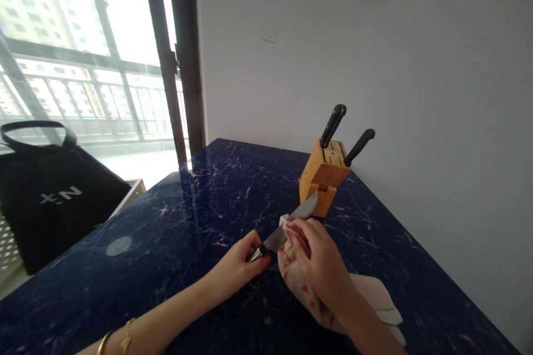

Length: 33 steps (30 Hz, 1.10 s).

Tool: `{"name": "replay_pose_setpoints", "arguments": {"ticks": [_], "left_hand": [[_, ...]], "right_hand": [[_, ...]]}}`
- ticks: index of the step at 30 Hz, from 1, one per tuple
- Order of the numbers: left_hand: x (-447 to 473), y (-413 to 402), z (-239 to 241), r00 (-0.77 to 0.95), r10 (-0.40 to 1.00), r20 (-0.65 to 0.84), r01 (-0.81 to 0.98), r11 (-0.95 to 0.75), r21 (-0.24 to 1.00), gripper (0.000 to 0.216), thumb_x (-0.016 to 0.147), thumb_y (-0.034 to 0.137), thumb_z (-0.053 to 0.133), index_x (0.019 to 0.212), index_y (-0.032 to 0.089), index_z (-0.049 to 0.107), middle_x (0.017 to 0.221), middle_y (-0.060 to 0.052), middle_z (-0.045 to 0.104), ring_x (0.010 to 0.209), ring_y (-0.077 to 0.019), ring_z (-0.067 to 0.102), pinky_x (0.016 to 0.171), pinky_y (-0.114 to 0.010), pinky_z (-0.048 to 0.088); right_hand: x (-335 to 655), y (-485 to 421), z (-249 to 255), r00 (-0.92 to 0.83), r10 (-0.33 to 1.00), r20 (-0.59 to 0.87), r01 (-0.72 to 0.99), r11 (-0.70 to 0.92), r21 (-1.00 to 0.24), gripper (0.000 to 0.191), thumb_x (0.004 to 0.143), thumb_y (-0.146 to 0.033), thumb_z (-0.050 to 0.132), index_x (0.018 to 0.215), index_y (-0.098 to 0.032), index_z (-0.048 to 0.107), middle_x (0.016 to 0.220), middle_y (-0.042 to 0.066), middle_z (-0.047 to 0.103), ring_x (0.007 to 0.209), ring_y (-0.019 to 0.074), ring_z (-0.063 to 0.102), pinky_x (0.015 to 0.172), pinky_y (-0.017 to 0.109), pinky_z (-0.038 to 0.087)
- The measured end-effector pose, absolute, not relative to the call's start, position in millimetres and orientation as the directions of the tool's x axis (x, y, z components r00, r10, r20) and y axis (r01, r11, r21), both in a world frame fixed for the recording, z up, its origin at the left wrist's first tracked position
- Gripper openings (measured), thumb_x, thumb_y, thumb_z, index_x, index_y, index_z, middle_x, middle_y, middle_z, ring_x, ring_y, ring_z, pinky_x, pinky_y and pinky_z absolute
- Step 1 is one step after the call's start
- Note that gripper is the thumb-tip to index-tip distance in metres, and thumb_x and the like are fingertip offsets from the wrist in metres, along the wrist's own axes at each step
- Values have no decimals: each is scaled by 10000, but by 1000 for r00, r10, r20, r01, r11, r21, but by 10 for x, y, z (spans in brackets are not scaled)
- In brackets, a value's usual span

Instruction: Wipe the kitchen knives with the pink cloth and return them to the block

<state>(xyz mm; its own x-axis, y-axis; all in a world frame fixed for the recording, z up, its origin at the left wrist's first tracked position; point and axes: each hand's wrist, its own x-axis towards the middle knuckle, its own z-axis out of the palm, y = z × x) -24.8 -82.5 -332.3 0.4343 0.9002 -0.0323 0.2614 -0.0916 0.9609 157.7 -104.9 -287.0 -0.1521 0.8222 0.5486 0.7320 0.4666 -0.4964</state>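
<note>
My left hand [244, 258] is closed around the handle of a kitchen knife [307, 206], whose blade points up and away to the right. In my right hand [318, 249] is a white cloth with red spots [302, 287], pinched over the middle of the blade. The rest of the cloth hangs down under my right forearm onto the table. Just beyond the blade tip stands a wooden knife block [314, 177]. Two black-handled knives are in it, one at the left slot [333, 123] and one at the right [360, 146].
The dark blue marbled table [233, 188] meets a pale wall [333, 39] at the back and right. A black tote bag [62, 194] rests off the table's left edge, in front of a bright window [83, 66]. A pale round spot [119, 246] shows on the tabletop.
</note>
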Motion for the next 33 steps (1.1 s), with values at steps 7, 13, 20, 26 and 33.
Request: {"name": "replay_pose_setpoints", "arguments": {"ticks": [7,13,20,26,33], "left_hand": [[-261,-868,-3219,484,875,-8,308,-161,937,152,757,304,498,747,195,392,573,84,384,536,-85,336,480,-199,250],[-253,-903,-3167,482,876,12,387,-226,894,131,762,306,476,750,200,401,566,79,397,530,-94,359,482,-204,256],[-254,-920,-3174,501,865,27,386,-252,888,109,760,283,475,759,197,407,573,76,398,535,-94,370,479,-202,266],[-259,-914,-3165,495,869,16,386,-236,892,111,765,286,469,757,198,402,567,78,387,527,-93,360,470,-201,262],[-264,-915,-3175,506,861,42,380,-266,886,93,756,250,481,766,197,405,576,78,390,533,-90,360,474,-201,257]], "right_hand": [[1830,-949,-2785,68,775,628,792,341,-506,168,835,-280,467,927,-201,583,859,50,590,827,189,556,762,330,451],[1719,-983,-2828,-53,783,620,783,418,-461,193,841,-261,447,963,-211,587,901,58,604,856,186,569,771,321,462],[1870,-919,-2787,113,724,680,797,343,-497,213,835,-335,461,951,-202,579,859,54,603,788,186,566,737,335,459],[1818,-933,-2833,16,782,623,762,393,-514,194,835,-310,461,964,-205,559,917,60,602,841,192,560,753,334,449],[1969,-884,-2794,185,733,655,795,281,-538,219,820,-322,475,980,-189,540,915,72,612,813,195,568,755,352,450]]}}
